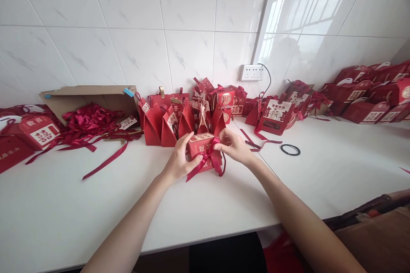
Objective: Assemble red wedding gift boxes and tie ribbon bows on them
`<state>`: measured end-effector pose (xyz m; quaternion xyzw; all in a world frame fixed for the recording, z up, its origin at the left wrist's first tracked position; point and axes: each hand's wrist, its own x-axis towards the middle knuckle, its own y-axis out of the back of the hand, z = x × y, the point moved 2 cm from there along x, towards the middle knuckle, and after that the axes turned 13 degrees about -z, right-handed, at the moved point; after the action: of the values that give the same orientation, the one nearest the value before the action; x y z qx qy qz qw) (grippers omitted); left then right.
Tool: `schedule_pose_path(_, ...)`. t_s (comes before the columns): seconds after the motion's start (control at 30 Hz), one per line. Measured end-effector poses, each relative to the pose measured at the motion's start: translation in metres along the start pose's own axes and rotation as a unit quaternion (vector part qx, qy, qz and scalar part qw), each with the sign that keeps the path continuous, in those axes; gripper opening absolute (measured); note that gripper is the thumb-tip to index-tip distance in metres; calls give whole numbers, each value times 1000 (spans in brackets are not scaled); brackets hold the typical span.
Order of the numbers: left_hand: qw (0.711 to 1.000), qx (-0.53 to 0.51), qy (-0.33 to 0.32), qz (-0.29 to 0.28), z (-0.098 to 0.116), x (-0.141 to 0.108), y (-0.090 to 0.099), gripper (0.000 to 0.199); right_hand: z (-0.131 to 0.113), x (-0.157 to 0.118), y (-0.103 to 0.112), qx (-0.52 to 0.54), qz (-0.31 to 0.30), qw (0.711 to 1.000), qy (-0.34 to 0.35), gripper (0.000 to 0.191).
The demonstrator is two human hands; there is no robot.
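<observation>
Small red printed card gift box (195, 146) sits to the right of the open brown cardboard carton (86, 90) and nearer the person. Left hand (179, 158)'s gripping its side, right hand (236, 147)'s pinching one loop of a shiny crimson satin bow (210, 152). Bow looks basically tied imo, maybe just some tidying left. Tangled heap of crimson ribbon (91, 118) in the carton is all loose.
</observation>
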<state>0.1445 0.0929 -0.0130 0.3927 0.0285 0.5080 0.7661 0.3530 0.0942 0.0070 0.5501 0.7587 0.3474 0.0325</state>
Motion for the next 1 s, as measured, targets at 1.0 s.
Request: schedule_pose_path(1.0, 985, -160, 68, -6, -14, 4, 41, 45, 4, 1, -26, 243, -131, 959, -67, 27)
